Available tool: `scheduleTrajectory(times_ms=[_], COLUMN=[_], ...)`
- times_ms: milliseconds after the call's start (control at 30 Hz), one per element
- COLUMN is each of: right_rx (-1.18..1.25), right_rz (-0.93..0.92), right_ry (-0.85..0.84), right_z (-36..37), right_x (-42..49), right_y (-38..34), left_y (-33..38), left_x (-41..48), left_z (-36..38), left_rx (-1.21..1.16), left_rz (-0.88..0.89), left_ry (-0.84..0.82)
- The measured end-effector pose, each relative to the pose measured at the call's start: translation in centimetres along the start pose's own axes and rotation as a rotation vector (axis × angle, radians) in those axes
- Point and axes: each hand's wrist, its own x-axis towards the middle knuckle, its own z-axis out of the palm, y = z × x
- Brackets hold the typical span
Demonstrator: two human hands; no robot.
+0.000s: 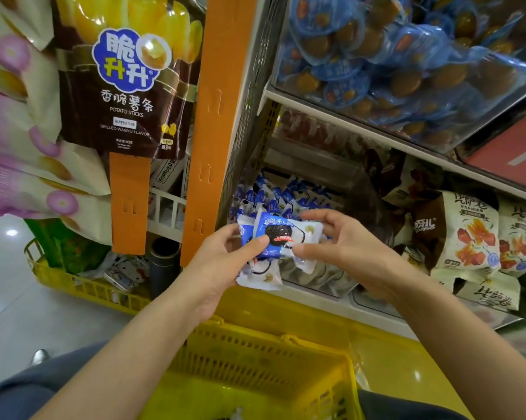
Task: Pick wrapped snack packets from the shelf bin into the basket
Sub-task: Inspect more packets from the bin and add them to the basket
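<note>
Both hands hold the packets (281, 234) just in front of the bin (286, 192). The left hand (222, 262) clamps the stack under its thumb, and the right hand (343, 244) pinches the top 1's end. That packet's long axis runs hand to hand, and the basket (286, 339) lies straight below.

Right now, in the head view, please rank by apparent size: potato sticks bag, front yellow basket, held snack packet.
1-2. potato sticks bag and front yellow basket: about alike, both cropped and near the camera, so unranked.
3. held snack packet, clearly smallest.
</note>
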Motion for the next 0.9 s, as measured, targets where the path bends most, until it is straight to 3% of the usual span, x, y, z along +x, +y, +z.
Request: scheduleTrajectory(times_ms=[100, 233, 333, 533, 900], right_rx=[-0.105, -0.124, -0.054, -0.15, -0.445], right_rz=[0.001, 0.026, 0.042, 0.027, -0.027], right_ry=[-0.065, -0.073, 0.052, 0.553, 0.576], right_z=[0.6, 0.4, -1.1, -3.3, -2.0], right_x=[-0.2, 0.8, 3.3, 13.3, 23.6], right_y=[0.0, -0.4, -0.7, 0.0, 3.1], left_y=[-0.1, 0.1, 0.4, 1.3, 2.2], left_x=[0.3, 0.2, 0.4, 1.2, 2.8], left_z=[-0.1, -0.3, -1.1, -2.0, -2.3], left_rx=[0.075, 0.005, -0.057, -0.075, -0.082], left_rz=[0.095, 0.125, 0.165, 0.238, 0.271], left_ry=[0.063, 0.123, 0.16, 0.178, 0.109])
